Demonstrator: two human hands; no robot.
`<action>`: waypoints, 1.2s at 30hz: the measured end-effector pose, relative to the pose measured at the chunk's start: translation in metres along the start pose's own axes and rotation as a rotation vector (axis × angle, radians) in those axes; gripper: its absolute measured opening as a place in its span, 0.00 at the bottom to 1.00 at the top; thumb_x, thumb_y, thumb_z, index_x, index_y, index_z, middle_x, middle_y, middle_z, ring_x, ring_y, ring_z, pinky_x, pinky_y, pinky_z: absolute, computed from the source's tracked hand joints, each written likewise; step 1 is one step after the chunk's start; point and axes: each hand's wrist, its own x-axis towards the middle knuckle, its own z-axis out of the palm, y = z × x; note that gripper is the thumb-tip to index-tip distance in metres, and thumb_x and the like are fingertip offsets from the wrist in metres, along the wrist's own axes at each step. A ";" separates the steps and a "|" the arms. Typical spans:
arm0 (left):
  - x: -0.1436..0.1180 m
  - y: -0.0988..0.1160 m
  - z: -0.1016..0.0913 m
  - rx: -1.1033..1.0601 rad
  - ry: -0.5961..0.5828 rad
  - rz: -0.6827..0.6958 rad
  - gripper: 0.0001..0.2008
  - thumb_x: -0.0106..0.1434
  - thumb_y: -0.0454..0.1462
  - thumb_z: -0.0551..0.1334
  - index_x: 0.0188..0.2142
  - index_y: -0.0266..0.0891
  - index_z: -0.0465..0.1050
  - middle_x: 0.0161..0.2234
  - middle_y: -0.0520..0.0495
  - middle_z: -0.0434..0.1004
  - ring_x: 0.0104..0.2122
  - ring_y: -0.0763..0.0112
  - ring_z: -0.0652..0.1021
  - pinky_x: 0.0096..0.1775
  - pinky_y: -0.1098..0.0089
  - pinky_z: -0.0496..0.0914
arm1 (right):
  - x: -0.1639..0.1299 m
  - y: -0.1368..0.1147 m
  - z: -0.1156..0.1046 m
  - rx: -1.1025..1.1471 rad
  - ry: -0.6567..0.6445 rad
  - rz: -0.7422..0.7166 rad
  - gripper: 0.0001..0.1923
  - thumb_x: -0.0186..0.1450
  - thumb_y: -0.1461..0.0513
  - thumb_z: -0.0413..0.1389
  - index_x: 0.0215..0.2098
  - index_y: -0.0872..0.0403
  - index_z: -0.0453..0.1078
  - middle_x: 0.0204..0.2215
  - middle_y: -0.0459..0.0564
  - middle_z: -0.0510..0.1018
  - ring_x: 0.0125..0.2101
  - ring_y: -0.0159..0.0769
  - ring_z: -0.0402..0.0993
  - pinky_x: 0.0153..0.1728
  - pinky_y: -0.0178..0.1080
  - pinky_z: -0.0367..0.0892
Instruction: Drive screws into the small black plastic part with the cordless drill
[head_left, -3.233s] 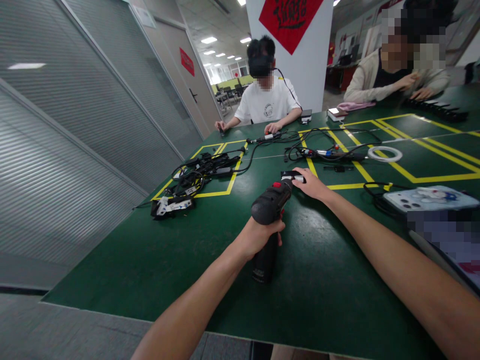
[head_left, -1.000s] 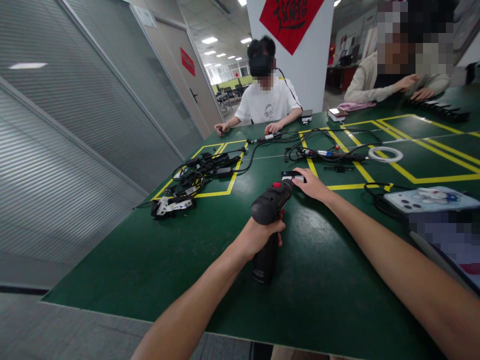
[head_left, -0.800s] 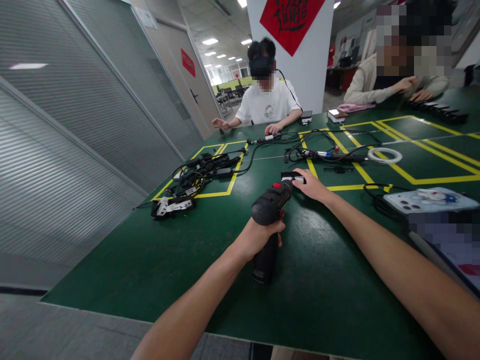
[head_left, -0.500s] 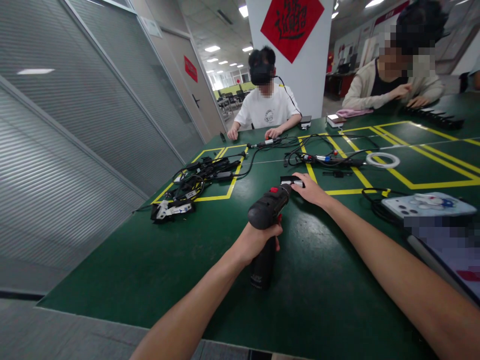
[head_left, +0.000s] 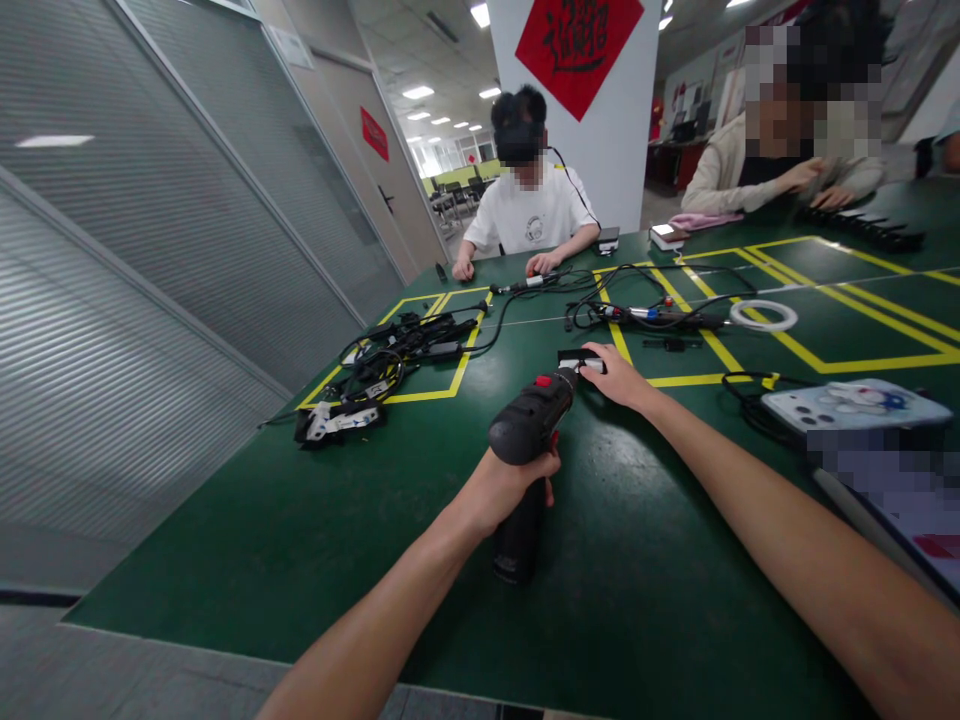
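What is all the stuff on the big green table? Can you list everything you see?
power drill: one, black with red button, near middle of table, tip against the small part
small part: one, black and white, flat on table at the drill's tip
table: one, dark green, yellow taped boxes
cable pile: one tangle, black, left yellow box
tape ring: one, white, right of centre
phone: one, pale patterned case, right edge
seated people: two, far side, one in a white shirt, one in a beige top
left hand: grips the drill's handle
right hand: rests on the small part
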 end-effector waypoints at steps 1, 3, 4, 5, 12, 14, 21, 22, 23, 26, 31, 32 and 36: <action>-0.001 0.000 0.000 0.008 -0.001 0.003 0.11 0.53 0.34 0.63 0.36 0.36 0.67 0.31 0.51 0.71 0.19 0.77 0.73 0.24 0.71 0.68 | 0.000 0.000 0.000 0.001 -0.002 0.001 0.26 0.63 0.56 0.55 0.59 0.49 0.63 0.51 0.54 0.67 0.51 0.43 0.69 0.57 0.47 0.63; -0.002 0.001 -0.001 0.021 -0.006 0.002 0.10 0.54 0.34 0.63 0.36 0.36 0.67 0.31 0.51 0.71 0.20 0.76 0.73 0.24 0.71 0.68 | 0.000 0.000 -0.001 0.009 -0.012 0.001 0.27 0.62 0.59 0.55 0.60 0.50 0.63 0.52 0.54 0.67 0.52 0.44 0.69 0.57 0.46 0.62; -0.003 0.001 -0.001 0.026 -0.015 -0.002 0.10 0.54 0.34 0.63 0.37 0.36 0.67 0.31 0.51 0.71 0.20 0.76 0.73 0.24 0.71 0.68 | 0.000 0.000 -0.001 0.018 -0.019 0.004 0.27 0.62 0.59 0.55 0.60 0.51 0.63 0.53 0.55 0.67 0.53 0.44 0.68 0.58 0.46 0.62; -0.003 0.002 -0.001 0.029 -0.023 -0.009 0.10 0.54 0.34 0.62 0.37 0.36 0.66 0.31 0.51 0.71 0.20 0.76 0.73 0.24 0.71 0.68 | 0.000 -0.001 -0.001 0.028 -0.026 0.010 0.27 0.62 0.59 0.55 0.60 0.51 0.63 0.53 0.55 0.67 0.53 0.43 0.68 0.57 0.46 0.62; -0.006 0.002 0.001 0.055 -0.024 -0.053 0.11 0.54 0.34 0.63 0.36 0.36 0.66 0.31 0.52 0.70 0.19 0.77 0.72 0.23 0.72 0.67 | 0.001 -0.005 -0.001 0.015 0.010 0.038 0.23 0.67 0.51 0.50 0.57 0.50 0.65 0.51 0.55 0.69 0.50 0.43 0.70 0.56 0.47 0.63; -0.006 -0.001 0.001 0.060 -0.027 -0.043 0.11 0.54 0.34 0.63 0.37 0.36 0.66 0.31 0.52 0.70 0.20 0.77 0.72 0.23 0.72 0.66 | 0.001 -0.005 0.000 -0.003 0.013 0.021 0.23 0.67 0.52 0.51 0.58 0.51 0.65 0.50 0.55 0.69 0.50 0.43 0.70 0.56 0.46 0.63; -0.002 -0.005 -0.001 0.044 -0.036 -0.032 0.13 0.53 0.34 0.64 0.38 0.36 0.66 0.31 0.52 0.68 0.20 0.77 0.72 0.22 0.72 0.67 | 0.001 -0.004 -0.001 0.011 0.017 0.018 0.23 0.66 0.52 0.52 0.57 0.51 0.66 0.50 0.55 0.69 0.50 0.43 0.70 0.56 0.45 0.63; -0.002 -0.005 -0.001 0.041 -0.031 -0.033 0.13 0.53 0.34 0.64 0.38 0.36 0.66 0.31 0.52 0.68 0.20 0.77 0.72 0.22 0.72 0.67 | 0.001 -0.004 -0.001 0.016 0.016 0.019 0.23 0.66 0.52 0.52 0.57 0.51 0.66 0.50 0.55 0.70 0.51 0.43 0.70 0.56 0.45 0.63; -0.002 -0.005 -0.001 0.038 -0.027 -0.034 0.13 0.53 0.35 0.64 0.38 0.36 0.66 0.31 0.52 0.68 0.20 0.76 0.72 0.22 0.72 0.67 | 0.001 -0.004 -0.001 0.020 0.015 0.021 0.23 0.66 0.52 0.52 0.57 0.51 0.67 0.50 0.55 0.70 0.51 0.43 0.70 0.56 0.45 0.63; -0.001 -0.004 -0.002 0.044 -0.030 -0.043 0.12 0.54 0.35 0.63 0.38 0.35 0.66 0.30 0.52 0.69 0.20 0.77 0.72 0.23 0.71 0.67 | 0.002 -0.005 -0.001 0.021 0.015 0.028 0.22 0.66 0.53 0.52 0.56 0.51 0.67 0.51 0.55 0.70 0.52 0.43 0.69 0.56 0.45 0.62; -0.002 -0.001 -0.002 0.049 -0.042 -0.050 0.11 0.53 0.34 0.63 0.37 0.35 0.66 0.30 0.52 0.70 0.20 0.77 0.72 0.24 0.71 0.68 | 0.002 -0.006 -0.001 0.018 0.017 0.027 0.22 0.67 0.53 0.52 0.56 0.51 0.68 0.50 0.55 0.70 0.51 0.43 0.70 0.55 0.45 0.63; -0.002 -0.001 -0.001 0.047 -0.042 -0.055 0.11 0.53 0.34 0.63 0.37 0.35 0.66 0.30 0.52 0.70 0.20 0.77 0.72 0.24 0.72 0.68 | 0.002 -0.006 -0.002 0.018 0.017 0.026 0.22 0.67 0.53 0.52 0.56 0.51 0.68 0.50 0.55 0.70 0.50 0.43 0.70 0.55 0.45 0.63; -0.002 -0.001 -0.001 0.050 -0.033 -0.063 0.11 0.53 0.34 0.63 0.37 0.36 0.66 0.31 0.52 0.71 0.18 0.78 0.71 0.23 0.72 0.67 | 0.001 -0.006 -0.003 0.018 0.013 0.017 0.22 0.66 0.53 0.53 0.56 0.50 0.68 0.50 0.54 0.70 0.50 0.43 0.71 0.54 0.45 0.64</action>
